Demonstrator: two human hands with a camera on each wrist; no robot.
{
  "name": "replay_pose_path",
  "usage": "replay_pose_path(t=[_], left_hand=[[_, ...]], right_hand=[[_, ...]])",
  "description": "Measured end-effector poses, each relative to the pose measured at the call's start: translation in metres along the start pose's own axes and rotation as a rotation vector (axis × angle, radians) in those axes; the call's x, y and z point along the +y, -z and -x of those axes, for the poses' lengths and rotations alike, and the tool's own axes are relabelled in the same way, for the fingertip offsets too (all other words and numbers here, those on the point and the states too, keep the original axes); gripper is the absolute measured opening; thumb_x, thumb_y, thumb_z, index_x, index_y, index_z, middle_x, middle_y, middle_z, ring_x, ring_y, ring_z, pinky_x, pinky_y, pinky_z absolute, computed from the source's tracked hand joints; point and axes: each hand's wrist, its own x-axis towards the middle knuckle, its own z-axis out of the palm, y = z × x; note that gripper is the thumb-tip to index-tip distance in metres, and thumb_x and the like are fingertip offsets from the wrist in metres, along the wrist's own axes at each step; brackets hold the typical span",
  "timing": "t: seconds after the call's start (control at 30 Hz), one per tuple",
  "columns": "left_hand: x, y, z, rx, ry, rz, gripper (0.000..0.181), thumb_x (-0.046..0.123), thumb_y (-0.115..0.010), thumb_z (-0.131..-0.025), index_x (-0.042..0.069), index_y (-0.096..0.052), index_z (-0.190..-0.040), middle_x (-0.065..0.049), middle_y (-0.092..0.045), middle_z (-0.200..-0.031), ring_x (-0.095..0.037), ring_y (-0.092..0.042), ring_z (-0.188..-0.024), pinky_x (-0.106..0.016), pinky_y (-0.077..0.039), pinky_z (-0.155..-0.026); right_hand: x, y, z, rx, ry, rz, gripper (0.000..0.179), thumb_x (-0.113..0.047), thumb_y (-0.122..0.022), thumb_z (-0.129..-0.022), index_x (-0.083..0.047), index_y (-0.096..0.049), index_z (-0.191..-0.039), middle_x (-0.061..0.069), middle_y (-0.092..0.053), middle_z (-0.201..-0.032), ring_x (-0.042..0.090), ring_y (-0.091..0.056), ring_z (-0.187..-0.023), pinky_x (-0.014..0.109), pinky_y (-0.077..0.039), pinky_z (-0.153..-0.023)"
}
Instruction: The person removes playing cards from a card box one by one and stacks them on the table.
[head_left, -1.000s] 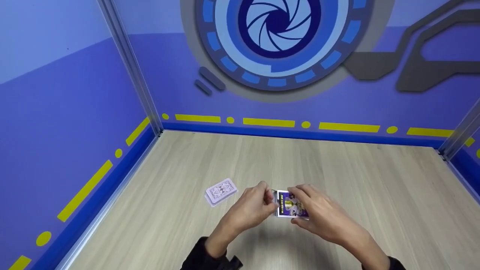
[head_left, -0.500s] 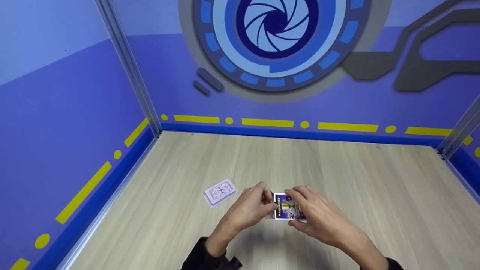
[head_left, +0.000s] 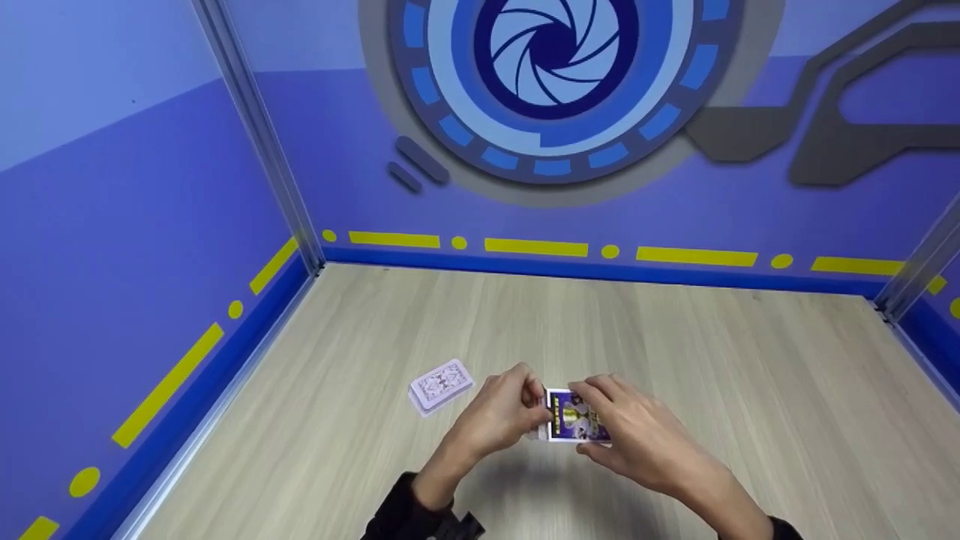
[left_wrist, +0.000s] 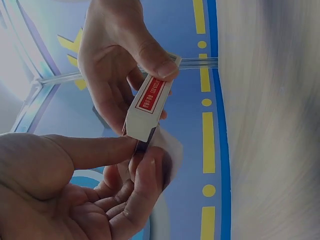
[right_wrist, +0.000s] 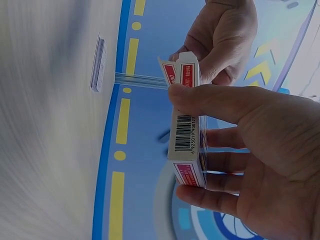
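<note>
While right fingers (right_wrist: 202, 101) grip box (right_wrist: 184, 132) | left fingers (left_wrist: 141, 195) seemingly pinch its end (left_wrist: 139, 127)

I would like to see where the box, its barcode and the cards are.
Box (head_left: 576, 417), head view, printed upper face.
Barcode (right_wrist: 183, 133), right wrist view, middle bars.
Cards (head_left: 442, 383), head view, top card's back.
</note>
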Motion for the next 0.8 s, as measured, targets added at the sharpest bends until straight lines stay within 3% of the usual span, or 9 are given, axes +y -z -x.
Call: replay_pose_path(t=[0.4,0.63,0.8], left_hand=[[0.002,0.012,-0.002,0.020,0.011,0.025,0.027,-0.006,-0.069,-0.090,0.004,-0.065,-0.115,-0.001,-0.067,-0.086,-0.010,-0.059,-0.071,-0.023,-0.043,-0.057],[0.001,0.024,0.000,0.010,-0.057,-0.112,0.037,-0.002,-0.061,-0.094,0.003,-0.067,-0.131,-0.001,-0.067,-0.102,-0.010,-0.056,-0.081,-0.024,-0.045,-0.067],[-0.001,0.022,0.002,0.007,-0.090,-0.270,0.042,0.019,-0.077,-0.093,0.011,-0.066,-0.132,0.002,-0.057,-0.108,-0.011,-0.053,-0.088,-0.027,-0.047,-0.076]], right_hand=[[0.006,0.000,-0.001,0.015,-0.036,-0.012,0.070,-0.034,-0.092,-0.077,-0.010,-0.060,-0.136,0.005,-0.063,-0.125,0.021,-0.063,-0.108,0.044,-0.057,-0.081],[0.013,0.000,-0.001,0.006,-0.088,-0.025,0.070,-0.032,-0.091,-0.078,-0.011,-0.060,-0.137,0.008,-0.064,-0.125,0.022,-0.065,-0.103,0.044,-0.057,-0.080],[0.017,-0.002,-0.001,0.019,-0.090,-0.023,0.069,-0.029,-0.092,-0.077,-0.010,-0.061,-0.135,0.008,-0.064,-0.124,0.022,-0.065,-0.102,0.043,-0.057,-0.079]])
